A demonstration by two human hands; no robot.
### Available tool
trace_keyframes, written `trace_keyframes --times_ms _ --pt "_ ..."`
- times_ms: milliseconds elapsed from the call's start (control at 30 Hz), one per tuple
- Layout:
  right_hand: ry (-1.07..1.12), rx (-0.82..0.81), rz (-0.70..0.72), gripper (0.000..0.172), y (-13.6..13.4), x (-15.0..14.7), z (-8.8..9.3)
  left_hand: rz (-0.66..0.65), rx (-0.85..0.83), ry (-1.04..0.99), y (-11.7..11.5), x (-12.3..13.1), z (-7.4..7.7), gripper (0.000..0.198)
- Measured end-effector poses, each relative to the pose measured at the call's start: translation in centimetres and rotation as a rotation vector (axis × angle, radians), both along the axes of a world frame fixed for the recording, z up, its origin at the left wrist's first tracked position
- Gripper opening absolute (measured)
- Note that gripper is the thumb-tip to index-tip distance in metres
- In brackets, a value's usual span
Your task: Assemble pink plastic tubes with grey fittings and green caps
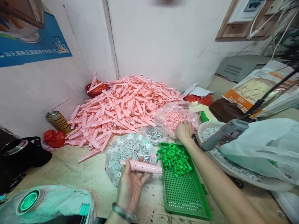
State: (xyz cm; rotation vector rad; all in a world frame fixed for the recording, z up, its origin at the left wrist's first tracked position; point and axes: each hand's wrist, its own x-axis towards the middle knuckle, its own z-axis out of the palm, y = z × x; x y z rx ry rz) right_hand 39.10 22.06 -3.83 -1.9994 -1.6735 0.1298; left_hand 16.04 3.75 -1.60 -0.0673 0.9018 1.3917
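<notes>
A pink moulded plastic part (141,166) is held across the fingers of the upturned left hand (130,187), just above a clear bag of grey pieces (126,157). The right hand (184,131) is curled against a clear bag of pink pieces (176,117) – whether anything is gripped cannot be told – beside a green perforated tray (183,192) of green parts (174,159). A heap of pink parts (117,107) is piled behind, against the wall.

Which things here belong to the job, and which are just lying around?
Job:
left hand holding a pink plastic tube
right hand at a clear bag of small pink parts
green perforated tray with green parts
clear bag of grey parts
heap of pink plastic pieces

Lying about:
aerosol can
red plastic bag
blue poster
</notes>
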Motion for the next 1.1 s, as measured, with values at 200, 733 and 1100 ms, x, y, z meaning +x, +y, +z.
trace_keyframes --times_ms 200,733,1100 --pt "-0.06 -0.056 0.121 0.017 1.7 1.6 -0.9 -0.02 0.023 0.075 -0.3 0.2 -0.5 0.028" --pt "1.178 -0.341 0.602 0.047 -16.4 -5.4 -0.1 -0.011 0.142 0.112 -0.4 0.7 -0.4 0.035" --pt "0.3 -0.097 0.651 0.018 -13.5 -3.5 0.2 -0.28 0.066 0.116 -1.4 -0.7 -0.4 0.043"
